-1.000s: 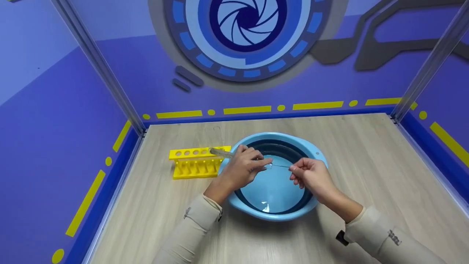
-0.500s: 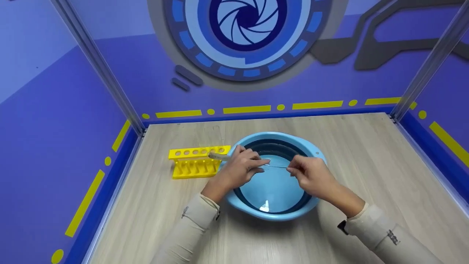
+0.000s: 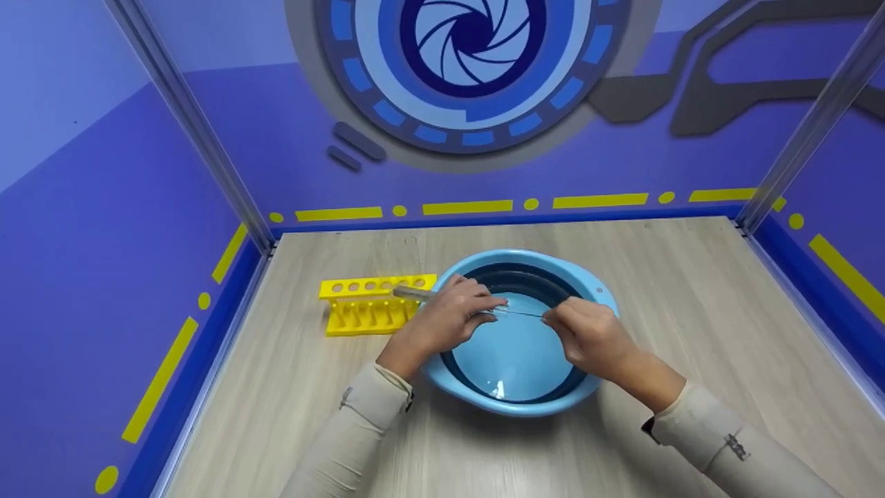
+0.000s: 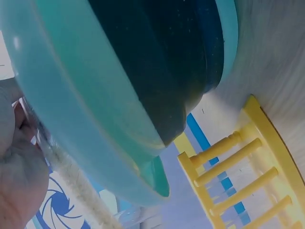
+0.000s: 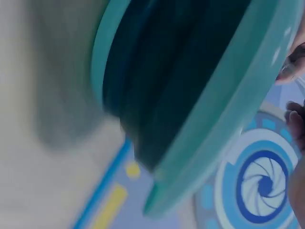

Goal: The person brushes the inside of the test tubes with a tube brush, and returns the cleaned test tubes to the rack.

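Observation:
My left hand (image 3: 449, 315) grips a clear glass test tube (image 3: 411, 294), held nearly level over the left side of a light-blue basin (image 3: 511, 409). Pale bristles of a test tube brush (image 4: 76, 183) fill the tube's closed end in the left wrist view. From the tube's mouth, the brush's thin wire handle (image 3: 523, 314) runs across to my right hand (image 3: 596, 335), which pinches it over the basin's right half. Fingers hide the tube's middle. Water appears to lie in the basin, with a bright reflection near the front.
A yellow test tube rack (image 3: 366, 330) stands left of the basin, close to its rim. Faint clear glass tubes (image 3: 411, 252) show behind or in the rack. Printed blue-purple panels (image 3: 470, 180) enclose the wooden table (image 3: 691, 290) at the back and sides.
My right hand has shifted slightly left and turned, so its knuckles now face up more. The wire between the hands looks a little longer than half a second ago. The left hand has barely moved.

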Tool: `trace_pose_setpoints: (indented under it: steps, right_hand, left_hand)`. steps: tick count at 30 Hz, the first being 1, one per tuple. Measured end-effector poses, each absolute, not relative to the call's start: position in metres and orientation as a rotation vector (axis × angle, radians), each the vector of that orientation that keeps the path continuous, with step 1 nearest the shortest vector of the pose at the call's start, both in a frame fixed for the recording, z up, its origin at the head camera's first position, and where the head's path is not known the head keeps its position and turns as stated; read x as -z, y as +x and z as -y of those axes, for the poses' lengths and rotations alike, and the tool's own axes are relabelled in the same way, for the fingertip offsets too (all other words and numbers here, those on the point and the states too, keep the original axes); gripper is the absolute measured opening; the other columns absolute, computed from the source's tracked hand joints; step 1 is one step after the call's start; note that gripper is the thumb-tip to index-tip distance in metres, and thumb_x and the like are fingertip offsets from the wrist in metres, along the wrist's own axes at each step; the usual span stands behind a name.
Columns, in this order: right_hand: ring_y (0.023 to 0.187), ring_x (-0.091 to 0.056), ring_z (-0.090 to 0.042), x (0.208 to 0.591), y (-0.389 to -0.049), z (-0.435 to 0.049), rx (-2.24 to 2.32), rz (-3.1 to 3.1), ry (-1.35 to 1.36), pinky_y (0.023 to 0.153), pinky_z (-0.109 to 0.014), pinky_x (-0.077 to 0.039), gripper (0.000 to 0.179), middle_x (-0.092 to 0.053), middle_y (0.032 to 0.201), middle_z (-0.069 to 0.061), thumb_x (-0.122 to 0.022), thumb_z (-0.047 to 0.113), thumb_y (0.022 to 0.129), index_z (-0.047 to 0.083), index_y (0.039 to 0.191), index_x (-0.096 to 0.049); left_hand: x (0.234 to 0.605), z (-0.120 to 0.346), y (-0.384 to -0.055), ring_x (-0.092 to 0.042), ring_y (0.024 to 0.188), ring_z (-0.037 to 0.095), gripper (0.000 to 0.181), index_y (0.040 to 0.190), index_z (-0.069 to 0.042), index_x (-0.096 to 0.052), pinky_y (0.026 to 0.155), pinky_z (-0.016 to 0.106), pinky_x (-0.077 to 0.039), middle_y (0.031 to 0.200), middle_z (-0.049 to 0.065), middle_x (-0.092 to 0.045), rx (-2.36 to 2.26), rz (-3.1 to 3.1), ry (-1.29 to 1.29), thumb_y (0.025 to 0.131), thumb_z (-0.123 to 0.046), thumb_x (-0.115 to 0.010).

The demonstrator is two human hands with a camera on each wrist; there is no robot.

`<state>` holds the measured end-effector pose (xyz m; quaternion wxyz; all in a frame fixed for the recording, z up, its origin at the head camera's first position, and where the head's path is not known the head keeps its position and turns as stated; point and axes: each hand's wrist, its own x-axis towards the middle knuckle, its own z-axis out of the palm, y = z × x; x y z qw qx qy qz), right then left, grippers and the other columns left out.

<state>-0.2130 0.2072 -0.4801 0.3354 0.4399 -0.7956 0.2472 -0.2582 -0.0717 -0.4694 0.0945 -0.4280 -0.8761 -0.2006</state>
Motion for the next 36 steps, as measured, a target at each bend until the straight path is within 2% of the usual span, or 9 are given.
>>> trace_pose_setpoints:
  steps: [3, 8, 12, 16, 21, 24, 27, 32, 36]
  right_hand:
    - [0.067, -0.068, -0.011, 0.479, -0.203, -0.203, -1.204, 2.371, 0.836, 0.062, -0.025, -0.06, 0.008, -0.074, 0.079, -0.001, -0.072, -0.004, 0.097, 0.003, 0.092, -0.071]
    - [0.065, -0.06, -0.011, 0.466, -0.2, -0.201, -2.143, 2.548, 0.167, 0.058, -0.022, -0.05, 0.015, -0.069, 0.075, 0.0, -0.064, 0.008, 0.105, 0.003, 0.091, -0.068]
    - [0.066, -0.057, -0.011, 0.463, -0.202, -0.202, -2.424, 2.535, -0.101, 0.059, -0.021, -0.046, 0.018, -0.067, 0.075, 0.002, -0.059, 0.008, 0.105, 0.008, 0.089, -0.068]
    - [0.065, -0.059, -0.014, 0.471, -0.199, -0.199, -2.156, 2.548, 0.056, 0.058, -0.022, -0.049, 0.015, -0.068, 0.075, -0.001, -0.064, 0.01, 0.105, 0.004, 0.092, -0.068]
    - [0.066, -0.067, -0.014, 0.49, -0.198, -0.197, -1.198, 2.433, 0.73, 0.06, -0.025, -0.059, 0.009, -0.071, 0.077, -0.004, -0.072, 0.002, 0.099, 0.006, 0.092, -0.069]
    - [0.065, -0.066, -0.013, 0.498, -0.204, -0.2, -0.555, 2.146, 1.054, 0.06, -0.024, -0.06, 0.012, -0.071, 0.077, -0.005, -0.065, -0.001, 0.101, 0.004, 0.091, -0.07]
    - [0.063, -0.063, -0.015, 0.502, -0.208, -0.201, -0.24, 1.929, 1.153, 0.058, -0.023, -0.059, 0.023, -0.07, 0.077, -0.006, -0.053, 0.002, 0.106, 0.003, 0.091, -0.071]
    - [0.066, -0.066, -0.013, 0.5, -0.2, -0.198, -0.774, 2.294, 0.97, 0.061, -0.024, -0.06, 0.017, -0.072, 0.078, -0.004, -0.06, 0.005, 0.107, 0.005, 0.093, -0.071]
    - [0.065, -0.061, -0.013, 0.486, -0.193, -0.194, -1.842, 2.54, 0.389, 0.059, -0.023, -0.054, 0.012, -0.068, 0.076, -0.002, -0.066, 0.01, 0.105, 0.004, 0.095, -0.067]
  left_hand:
    - [0.472, 0.07, -0.258, -0.065, 0.109, 0.017, 0.031, 0.135, -0.026, -0.075, 0.102, 0.035, -0.048, 0.112, -0.005, -0.077, 0.574, 2.506, -1.251, 0.105, -0.027, -0.069]
    - [0.476, 0.066, -0.258, -0.068, 0.106, 0.015, 0.027, 0.13, -0.024, -0.078, 0.1, 0.033, -0.05, 0.108, -0.005, -0.078, 0.524, 2.345, -1.23, 0.106, -0.025, -0.067]
    - [0.479, 0.062, -0.258, -0.069, 0.103, 0.015, 0.025, 0.127, -0.025, -0.079, 0.095, 0.032, -0.05, 0.105, -0.006, -0.078, 0.455, 2.29, -1.209, 0.105, -0.024, -0.069]
    - [0.479, 0.061, -0.258, -0.068, 0.101, 0.014, 0.027, 0.128, -0.028, -0.079, 0.092, 0.033, -0.048, 0.104, -0.007, -0.079, 0.379, 2.352, -1.203, 0.102, -0.026, -0.073]
    - [0.476, 0.065, -0.259, -0.065, 0.1, 0.015, 0.03, 0.132, -0.031, -0.076, 0.093, 0.035, -0.044, 0.107, -0.009, -0.079, 0.395, 2.476, -1.235, 0.104, -0.034, -0.069]
    - [0.474, 0.066, -0.26, -0.063, 0.099, 0.015, 0.031, 0.133, -0.031, -0.076, 0.095, 0.036, -0.042, 0.107, -0.01, -0.079, 0.423, 2.53, -1.277, 0.105, -0.037, -0.066]
    - [0.474, 0.068, -0.259, -0.063, 0.099, 0.014, 0.031, 0.134, -0.031, -0.075, 0.096, 0.036, -0.042, 0.105, -0.01, -0.078, 0.432, 2.556, -1.303, 0.104, -0.036, -0.066]
    - [0.477, 0.066, -0.258, -0.064, 0.101, 0.016, 0.03, 0.133, -0.028, -0.077, 0.097, 0.036, -0.045, 0.105, -0.008, -0.079, 0.447, 2.488, -1.284, 0.104, -0.032, -0.069]
    - [0.479, 0.063, -0.258, -0.067, 0.101, 0.016, 0.026, 0.128, -0.026, -0.079, 0.094, 0.034, -0.047, 0.106, -0.007, -0.08, 0.455, 2.381, -1.231, 0.104, -0.03, -0.069]
